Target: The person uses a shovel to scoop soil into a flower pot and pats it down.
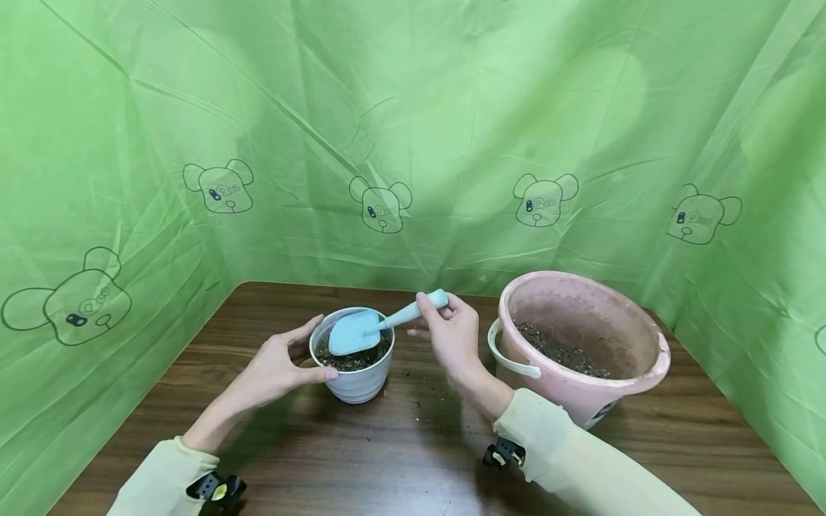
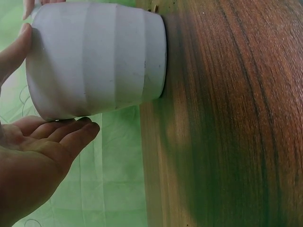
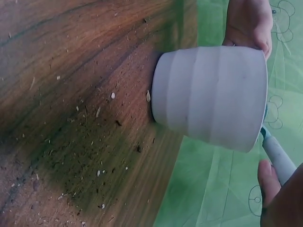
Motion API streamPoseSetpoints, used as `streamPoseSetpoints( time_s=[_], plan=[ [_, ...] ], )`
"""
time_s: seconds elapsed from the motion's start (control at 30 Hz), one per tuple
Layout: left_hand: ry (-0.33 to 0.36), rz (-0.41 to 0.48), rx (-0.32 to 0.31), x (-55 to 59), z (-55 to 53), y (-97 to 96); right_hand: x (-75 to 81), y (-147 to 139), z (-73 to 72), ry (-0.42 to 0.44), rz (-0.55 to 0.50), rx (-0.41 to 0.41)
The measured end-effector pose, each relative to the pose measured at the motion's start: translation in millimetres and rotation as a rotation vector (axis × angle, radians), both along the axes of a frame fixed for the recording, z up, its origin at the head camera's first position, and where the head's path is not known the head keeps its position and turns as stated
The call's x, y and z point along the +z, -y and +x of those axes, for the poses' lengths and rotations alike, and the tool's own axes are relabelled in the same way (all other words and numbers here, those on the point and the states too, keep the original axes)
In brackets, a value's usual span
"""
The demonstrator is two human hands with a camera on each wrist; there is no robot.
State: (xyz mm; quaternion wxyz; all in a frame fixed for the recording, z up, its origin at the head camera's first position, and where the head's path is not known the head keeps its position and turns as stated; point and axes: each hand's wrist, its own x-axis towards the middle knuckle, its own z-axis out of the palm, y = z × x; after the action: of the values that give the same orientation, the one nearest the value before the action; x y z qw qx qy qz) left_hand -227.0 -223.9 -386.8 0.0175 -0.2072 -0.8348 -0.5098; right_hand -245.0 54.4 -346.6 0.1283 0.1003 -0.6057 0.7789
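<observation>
A white ribbed flower pot (image 1: 358, 383) stands upright on the table, with dark soil (image 1: 348, 360) inside. My left hand (image 1: 276, 365) holds the pot from its left side, thumb at the near rim and the other fingers along the far side. In the left wrist view these fingers (image 2: 71, 135) lie against the pot's wall. My right hand (image 1: 454, 333) grips the handle of a light blue trowel (image 1: 355, 332). The trowel's blade is over the pot's mouth, turned with its back upward, and covers part of the soil. In the right wrist view the pot hides most of the blade.
A pink bucket (image 1: 581, 287) with soil in its bottom stands right of my right hand, its pale handle (image 1: 513, 362) hanging at the left side. Crumbs of soil are scattered on the wooden table (image 1: 413, 466). Green cloth (image 1: 445, 129) hangs around the table's back and sides.
</observation>
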Motion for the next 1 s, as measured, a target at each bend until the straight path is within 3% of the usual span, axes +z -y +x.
streamPoseSetpoints(
  time_s=[0.23, 0.43, 0.77, 1.0],
  plan=[
    [0.001, -0.005, 0.003, -1.3, 0.1, 0.0, -1.4, -2.0, -8.0, 0.083, 0.09, -0.017],
    [0.008, -0.006, 0.008, 0.1, 0.9, -0.5, 2.9, -2.8, -10.0, 0.096, 0.157, -0.025],
    [0.008, 0.023, 0.0, 0.6, 1.2, -2.1, 13.3, -3.9, -3.2, 0.057, 0.023, 0.028],
    [0.003, 0.019, 0.004, 1.1, 1.2, -1.6, 14.5, -6.0, -4.9, 0.155, 0.084, 0.069]
  ],
)
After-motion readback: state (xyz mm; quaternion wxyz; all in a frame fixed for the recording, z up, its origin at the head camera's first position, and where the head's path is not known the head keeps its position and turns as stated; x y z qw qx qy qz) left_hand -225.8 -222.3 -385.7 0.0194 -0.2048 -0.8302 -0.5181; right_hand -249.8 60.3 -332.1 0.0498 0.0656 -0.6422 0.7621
